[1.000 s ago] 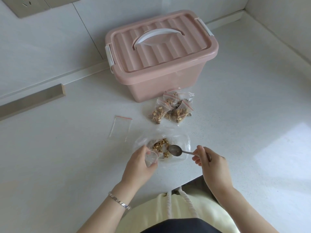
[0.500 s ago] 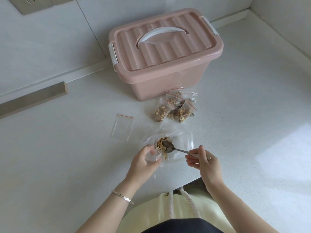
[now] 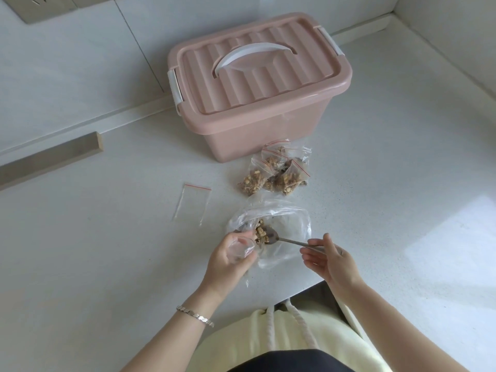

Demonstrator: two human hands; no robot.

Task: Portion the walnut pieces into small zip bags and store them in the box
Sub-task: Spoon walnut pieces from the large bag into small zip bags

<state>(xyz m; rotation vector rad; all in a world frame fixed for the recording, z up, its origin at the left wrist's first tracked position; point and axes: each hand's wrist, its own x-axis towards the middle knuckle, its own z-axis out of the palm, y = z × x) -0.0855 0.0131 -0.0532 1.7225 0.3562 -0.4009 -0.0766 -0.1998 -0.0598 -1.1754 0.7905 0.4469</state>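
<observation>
Your left hand pinched the small zip bag open and your right hand pinched the spoon among the walnut pieces at the bag's one o'clock, so your best move was a level scoop, tipped slowly over its mouth.

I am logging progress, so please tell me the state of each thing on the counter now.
Box: lid on, closed.
Filled zip bags: piled outside the box.
Empty zip bag: lying flat.
Large bag: open, walnuts inside.
Small zip bag: held open by left hand.
Spoon: in right hand, bowl inside large bag.
</observation>
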